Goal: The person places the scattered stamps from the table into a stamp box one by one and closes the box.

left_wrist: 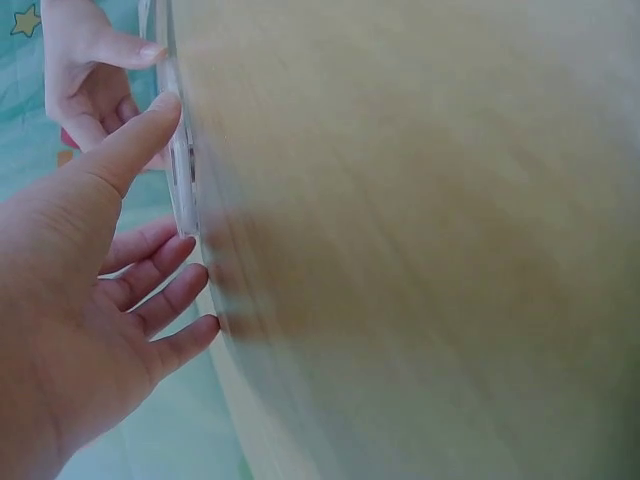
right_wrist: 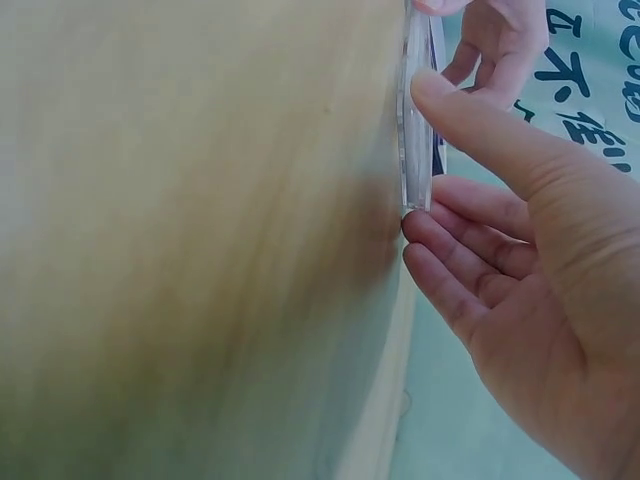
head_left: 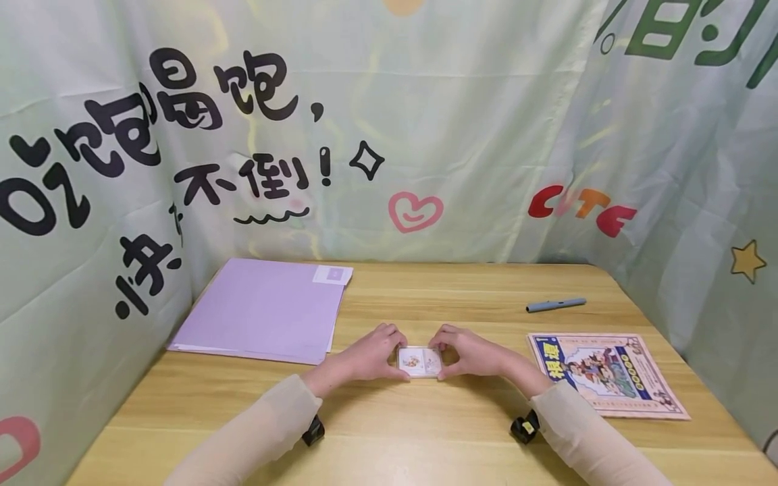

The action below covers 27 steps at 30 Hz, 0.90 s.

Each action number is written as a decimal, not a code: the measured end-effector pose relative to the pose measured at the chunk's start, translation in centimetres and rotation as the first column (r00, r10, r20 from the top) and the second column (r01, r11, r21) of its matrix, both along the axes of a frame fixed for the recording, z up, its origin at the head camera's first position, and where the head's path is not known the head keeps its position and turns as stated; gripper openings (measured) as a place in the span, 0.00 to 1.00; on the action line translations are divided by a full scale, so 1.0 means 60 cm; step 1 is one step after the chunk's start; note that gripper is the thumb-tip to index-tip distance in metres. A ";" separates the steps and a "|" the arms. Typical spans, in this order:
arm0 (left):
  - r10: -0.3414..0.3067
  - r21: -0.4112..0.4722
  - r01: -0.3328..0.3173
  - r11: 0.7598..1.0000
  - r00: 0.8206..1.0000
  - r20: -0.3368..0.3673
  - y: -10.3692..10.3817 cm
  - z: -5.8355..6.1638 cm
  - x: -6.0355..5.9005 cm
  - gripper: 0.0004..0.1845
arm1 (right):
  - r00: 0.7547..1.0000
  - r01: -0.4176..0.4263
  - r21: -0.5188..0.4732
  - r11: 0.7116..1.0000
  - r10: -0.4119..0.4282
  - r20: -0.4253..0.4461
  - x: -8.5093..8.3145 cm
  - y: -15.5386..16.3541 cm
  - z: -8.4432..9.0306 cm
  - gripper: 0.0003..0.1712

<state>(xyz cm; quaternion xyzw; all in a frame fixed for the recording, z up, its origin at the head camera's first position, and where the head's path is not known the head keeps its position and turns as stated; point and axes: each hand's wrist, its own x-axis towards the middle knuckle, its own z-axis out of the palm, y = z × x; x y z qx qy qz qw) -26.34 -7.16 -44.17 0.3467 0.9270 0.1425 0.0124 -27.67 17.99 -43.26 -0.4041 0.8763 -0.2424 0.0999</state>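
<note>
Clear card case (head_left: pixel 419 361) lies flat near the middle of a pale wooden tabletop (head_left: pixel 425 439), held between two bare hands. It is a small, thin, transparent rectangle with two little illustrated cards showing inside it, side by side. The left hand (head_left: pixel 367 354) grips its left end, thumb at the near edge and fingers (head_left: pixel 389 334) curled over the far edge. The right hand (head_left: pixel 471 352) mirrors this on the right end, so both hands pinch the case from opposite sides. Both forearms wear cream sleeves, and a small black device sits under each wrist.

In the left wrist view, the case (left_wrist: pixel 180 170) appears edge-on as a thin clear strip against the blurred wood, with the left thumb (left_wrist: pixel 135 140) touching its edge and the other fingers curved just beside it. The right wrist view shows the same from the other side: the case (right_wrist: pixel 415 130) edge-on, the right thumb (right_wrist: pixel 470 115) on it, and the fingertips (right_wrist: pixel 430 235) at its lower corner.

To the left, well apart from the hands, lies a lilac folder (head_left: pixel 264 310) with a small label at its far right corner. To the right lies a colourful illustrated booklet (head_left: pixel 608 374), and beyond it a grey pen (head_left: pixel 556 304). A pale green printed cloth (head_left: pixel 462 121) with black characters, a pink heart and a yellow star hangs behind and around the tabletop.
</note>
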 end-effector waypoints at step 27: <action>0.002 -0.013 -0.002 1.000 1.000 0.006 0.006 0.006 0.002 0.31 | 0.997 -0.001 0.027 1.000 0.003 -0.075 0.004 -0.008 0.005 0.28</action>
